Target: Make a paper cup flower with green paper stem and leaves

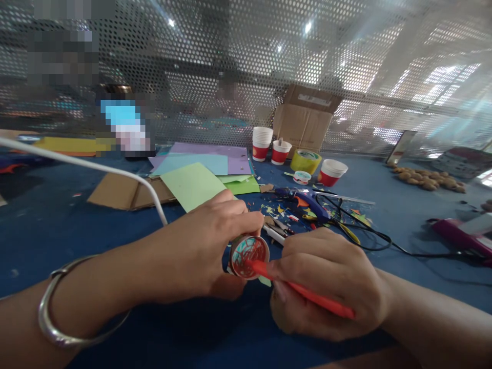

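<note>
In the middle of the head view, my left hand (215,241) grips a small paper cup (249,243), with one round end turned toward me. Red scribbles and patches of teal cover the recessed face of that end. A red marker (307,292) is held in my right hand (326,282), its tip against the scribbled face. The cup's far side is hidden by my left fingers. A light green paper sheet (196,184) lies just beyond my left hand. Close to my right fingers is a white pen (273,234).
Behind stand stacked paper cups (262,144), a yellow tape roll (305,161) and an open carton (303,118). Paper scraps surround a blue glue gun (313,202) with a black cord. A white cable (115,171) crosses the left. At right sits a purple tool (457,233).
</note>
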The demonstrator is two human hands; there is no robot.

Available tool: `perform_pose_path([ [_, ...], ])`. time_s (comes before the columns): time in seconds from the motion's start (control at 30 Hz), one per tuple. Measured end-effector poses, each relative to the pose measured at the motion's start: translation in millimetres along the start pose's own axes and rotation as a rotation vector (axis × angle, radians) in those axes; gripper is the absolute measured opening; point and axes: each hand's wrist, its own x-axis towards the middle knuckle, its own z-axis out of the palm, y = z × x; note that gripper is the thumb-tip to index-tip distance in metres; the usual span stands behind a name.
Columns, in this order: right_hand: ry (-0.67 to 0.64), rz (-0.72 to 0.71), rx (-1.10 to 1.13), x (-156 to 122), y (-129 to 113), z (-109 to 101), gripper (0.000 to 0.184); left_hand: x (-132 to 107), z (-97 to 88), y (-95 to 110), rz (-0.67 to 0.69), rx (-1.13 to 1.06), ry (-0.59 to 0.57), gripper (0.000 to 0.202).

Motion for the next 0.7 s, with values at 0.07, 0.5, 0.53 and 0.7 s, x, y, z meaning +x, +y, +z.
perform_pose_path([
  [0.07,0.032,0.028,-0.034,-0.9,-1.0,-2.8,0.01,-0.9,0.2,-2.1,0.002,0.008,0.014,0.031],
  [0.5,-0.007,0.039,-0.032,1.2,1.4,-7.6,0.011,-0.8,4.2,-7.8,0.003,0.076,0.1,0.035],
  [0.53,-0.014,0.035,-0.022,1.6,1.8,-7.3,0.011,-0.5,3.9,-7.6,0.0,0.078,0.1,0.035],
  [0.7,-0.039,0.036,0.006,2.6,3.2,-4.7,0.012,-0.9,4.7,-7.9,0.019,0.071,0.102,0.032],
])
